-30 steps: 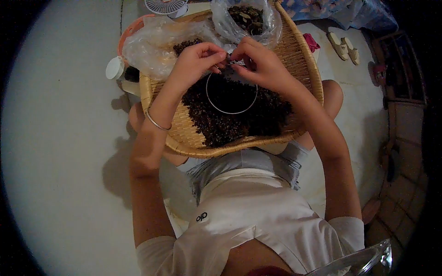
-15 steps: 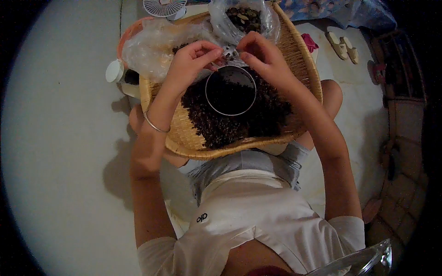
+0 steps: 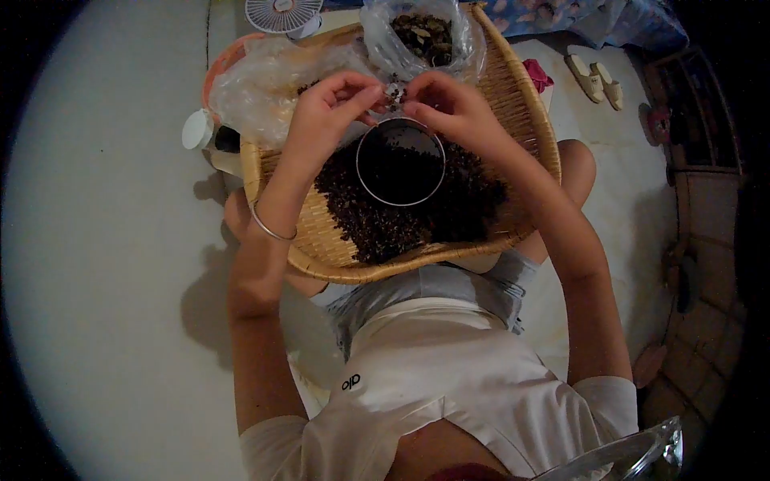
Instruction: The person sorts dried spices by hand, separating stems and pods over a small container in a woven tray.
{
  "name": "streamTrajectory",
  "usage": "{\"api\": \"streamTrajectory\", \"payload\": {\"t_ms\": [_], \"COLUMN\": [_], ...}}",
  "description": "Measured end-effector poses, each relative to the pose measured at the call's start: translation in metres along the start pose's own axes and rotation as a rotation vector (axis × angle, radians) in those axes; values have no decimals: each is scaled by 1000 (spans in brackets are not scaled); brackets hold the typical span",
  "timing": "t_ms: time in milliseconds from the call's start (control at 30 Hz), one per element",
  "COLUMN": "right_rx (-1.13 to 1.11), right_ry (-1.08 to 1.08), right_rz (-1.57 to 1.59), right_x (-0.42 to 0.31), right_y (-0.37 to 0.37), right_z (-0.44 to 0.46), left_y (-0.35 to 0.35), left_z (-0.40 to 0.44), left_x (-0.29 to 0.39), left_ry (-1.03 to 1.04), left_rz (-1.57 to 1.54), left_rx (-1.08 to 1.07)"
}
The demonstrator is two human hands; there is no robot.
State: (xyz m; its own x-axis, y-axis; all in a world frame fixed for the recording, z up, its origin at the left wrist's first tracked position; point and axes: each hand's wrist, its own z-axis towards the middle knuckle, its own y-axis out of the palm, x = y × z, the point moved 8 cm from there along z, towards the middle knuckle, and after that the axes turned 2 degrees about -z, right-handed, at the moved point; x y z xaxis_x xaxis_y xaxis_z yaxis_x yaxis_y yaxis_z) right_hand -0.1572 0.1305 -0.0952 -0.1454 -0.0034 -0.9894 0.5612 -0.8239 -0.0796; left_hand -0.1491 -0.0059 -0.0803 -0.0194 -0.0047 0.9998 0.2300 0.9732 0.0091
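Note:
Both hands are raised over the far rim of a round, metal-rimmed container (image 3: 358,172) with dark bits inside. My left hand (image 3: 333,104) is closed in a pinch, thumb against fingers, at a small dark dried clump (image 3: 394,90). From the other side my right hand (image 3: 449,104) comes close to the same clump, its thumb and fingers curled together; what they hold is too small to make out. The container rests on a dark heap of small dried pieces (image 3: 369,228) in a woven bamboo basket (image 3: 525,96), which lies across the lap.
An open clear plastic bag (image 3: 465,40) of dried brownish pieces stands at the basket's far end. Another crumpled plastic bag (image 3: 261,92) lies at its left rim, over an orange basin (image 3: 227,60). Beyond are a white fan (image 3: 282,12), a white-lidded jar (image 3: 197,130) and pale slippers (image 3: 589,80).
My right hand has dropped slightly and moved left, nearer my left hand. The basket and container sit slightly lower in view.

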Motion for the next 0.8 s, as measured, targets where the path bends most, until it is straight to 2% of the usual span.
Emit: {"api": "streamTrajectory", "payload": {"t_ms": [167, 367, 800], "right_rx": [89, 125, 58], "right_ry": [-41, -90, 3], "right_rz": [-183, -261, -247], "right_x": [-1, -5, -7], "right_y": [-8, -9, -5], "right_z": [0, -1, -2], "left_y": [-1, 0, 0], "left_z": [1, 0, 0], "left_x": [-3, -1, -2], "left_ry": [-11, 15, 11], "left_rz": [38, 52, 48], "left_rx": [7, 3, 4]}}
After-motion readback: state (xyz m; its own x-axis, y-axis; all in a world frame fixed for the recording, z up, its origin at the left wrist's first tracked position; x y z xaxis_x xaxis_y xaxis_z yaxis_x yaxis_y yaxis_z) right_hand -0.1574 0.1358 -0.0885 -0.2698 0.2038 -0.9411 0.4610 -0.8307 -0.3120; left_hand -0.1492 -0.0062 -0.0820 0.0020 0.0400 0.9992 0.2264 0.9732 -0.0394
